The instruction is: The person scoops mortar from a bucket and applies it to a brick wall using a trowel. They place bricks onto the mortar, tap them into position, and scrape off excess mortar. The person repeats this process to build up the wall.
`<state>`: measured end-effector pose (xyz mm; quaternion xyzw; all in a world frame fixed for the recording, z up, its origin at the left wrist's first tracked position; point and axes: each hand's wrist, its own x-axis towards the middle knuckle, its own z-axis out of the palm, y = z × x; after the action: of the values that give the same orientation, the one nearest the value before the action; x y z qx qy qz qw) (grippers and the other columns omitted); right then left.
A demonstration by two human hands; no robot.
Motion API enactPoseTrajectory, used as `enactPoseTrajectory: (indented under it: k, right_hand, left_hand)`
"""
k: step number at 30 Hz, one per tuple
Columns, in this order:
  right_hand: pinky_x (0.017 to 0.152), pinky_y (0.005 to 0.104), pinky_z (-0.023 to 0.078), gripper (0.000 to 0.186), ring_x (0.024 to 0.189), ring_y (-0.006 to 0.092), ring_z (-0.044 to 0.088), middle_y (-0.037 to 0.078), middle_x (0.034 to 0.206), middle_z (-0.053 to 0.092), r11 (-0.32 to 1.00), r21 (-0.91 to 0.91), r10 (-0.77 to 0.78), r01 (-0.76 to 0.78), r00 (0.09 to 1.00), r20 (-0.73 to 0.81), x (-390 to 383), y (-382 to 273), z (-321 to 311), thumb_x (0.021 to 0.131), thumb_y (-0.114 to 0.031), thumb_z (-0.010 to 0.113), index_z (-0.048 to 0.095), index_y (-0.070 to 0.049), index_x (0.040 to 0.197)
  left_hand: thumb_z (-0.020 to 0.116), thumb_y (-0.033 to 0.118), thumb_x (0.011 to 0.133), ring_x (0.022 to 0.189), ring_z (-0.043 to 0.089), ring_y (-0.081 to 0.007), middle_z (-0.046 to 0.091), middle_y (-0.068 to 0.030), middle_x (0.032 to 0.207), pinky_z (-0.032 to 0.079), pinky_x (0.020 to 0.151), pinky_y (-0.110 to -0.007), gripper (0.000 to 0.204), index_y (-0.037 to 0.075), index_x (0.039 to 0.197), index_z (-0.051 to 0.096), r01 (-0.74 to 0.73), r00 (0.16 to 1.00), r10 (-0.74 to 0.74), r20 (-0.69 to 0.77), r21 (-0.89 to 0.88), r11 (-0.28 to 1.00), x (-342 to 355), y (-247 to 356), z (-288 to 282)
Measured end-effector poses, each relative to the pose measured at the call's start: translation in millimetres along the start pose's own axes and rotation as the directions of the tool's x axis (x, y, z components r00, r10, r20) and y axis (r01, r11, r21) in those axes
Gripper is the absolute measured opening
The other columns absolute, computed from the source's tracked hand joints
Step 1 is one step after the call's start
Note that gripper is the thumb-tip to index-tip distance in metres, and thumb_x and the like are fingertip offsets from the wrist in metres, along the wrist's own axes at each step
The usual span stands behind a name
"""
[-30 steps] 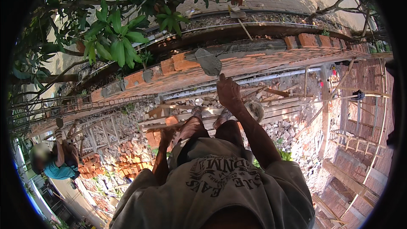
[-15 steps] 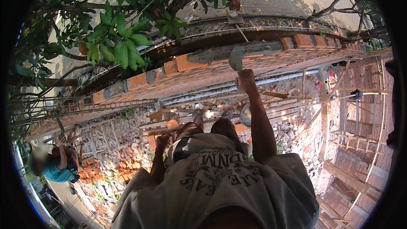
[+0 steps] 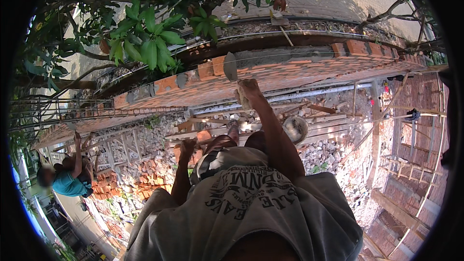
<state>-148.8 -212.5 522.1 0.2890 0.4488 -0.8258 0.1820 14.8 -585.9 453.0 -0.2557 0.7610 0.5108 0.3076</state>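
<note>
From the head view, the right hand (image 3: 249, 92) reaches up to the top of a brick wall (image 3: 299, 70), its fingers wrapped tight around the handle of a trowel (image 3: 231, 66); the grey blade stands on edge against the bricks beside a strip of wet mortar (image 3: 270, 57). The left hand (image 3: 187, 145) hangs lower, near the person's knee, fingers curled, though whether it holds anything I cannot tell. A round bucket (image 3: 295, 128) sits on the planks just right of the right forearm. Leafy branches (image 3: 150, 34) overhang the wall, and another person (image 3: 67, 176) in a teal shirt works below at left
</note>
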Motion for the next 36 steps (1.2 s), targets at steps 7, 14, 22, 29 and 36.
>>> enactPoseTrajectory:
  k: [7, 14, 22, 29, 36]
  right_hand:
    - [0.047, 0.0316, 0.05, 0.012, 0.063, 0.0179, 0.06, 0.008, 0.079, 0.058, 0.996, -0.087, 0.009, 0.0, 0.995, 0.103, -36.6, -31.2, 28.3, 0.095, -0.019, 0.055, 0.053, -0.007, 0.097]
    - [0.05, 0.0304, 0.049, 0.029, 0.063, 0.0151, 0.058, 0.008, 0.082, 0.059, 0.803, 0.445, 0.102, -0.398, 0.826, 0.554, 4.6, -16.9, 42.5, 0.098, -0.032, 0.051, 0.052, -0.004, 0.104]
    - [0.059, 0.0337, 0.048, 0.037, 0.068, 0.0195, 0.054, 0.01, 0.087, 0.055, 0.256, 0.839, -0.162, -0.48, 0.835, 0.526, 28.0, -35.3, -39.8, 0.099, -0.033, 0.045, 0.051, 0.003, 0.106]
    - [0.046, 0.0278, 0.045, 0.026, 0.056, 0.0119, 0.054, 0.001, 0.072, 0.056, 0.894, 0.263, -0.369, 0.364, 0.929, -0.031, -38.5, -82.3, -107.6, 0.092, -0.031, 0.06, 0.058, -0.005, 0.097]
    - [0.047, 0.0299, 0.048, 0.008, 0.055, 0.0151, 0.057, 0.003, 0.071, 0.058, 0.866, -0.009, -0.439, 0.5, 0.751, -0.494, -10.0, -19.6, -133.6, 0.086, -0.01, 0.062, 0.059, -0.005, 0.092]
  left_hand:
    - [0.06, 0.032, 0.089, 0.05, 0.059, -0.0173, 0.06, -0.0064, 0.065, 0.046, 0.043, -0.031, 0.03, 0.003, 0.085, 0.062, 0.081, 0.997, -0.079, 0.024, -0.069, 0.994, -8.2, -19.5, -7.7]
    - [0.063, 0.032, 0.087, 0.047, 0.056, -0.0167, 0.057, -0.0052, 0.062, 0.044, 0.042, -0.03, 0.032, 0.002, 0.077, 0.062, 0.189, 0.98, -0.191, -0.056, -0.037, 0.981, -30.4, -6.2, -13.9]
    - [0.062, 0.031, 0.088, 0.052, 0.058, -0.0172, 0.06, -0.0051, 0.068, 0.046, 0.044, -0.031, 0.028, 0.004, 0.095, 0.061, 0.107, 0.993, -0.107, -0.049, -0.009, 0.994, -24.9, -3.0, -30.5]
    - [0.062, 0.032, 0.087, 0.053, 0.059, -0.018, 0.061, -0.006, 0.069, 0.046, 0.045, -0.032, 0.029, 0.004, 0.094, 0.062, 0.04, 0.998, -0.044, 0.04, 0.094, 0.995, -26.6, 1.3, -25.3]
    - [0.062, 0.027, 0.087, 0.055, 0.06, -0.0158, 0.064, -0.0063, 0.073, 0.046, 0.045, -0.029, 0.027, 0.003, 0.099, 0.063, 0.119, 0.993, -0.118, -0.014, 0.066, 0.991, -32.0, 22.2, -31.2]
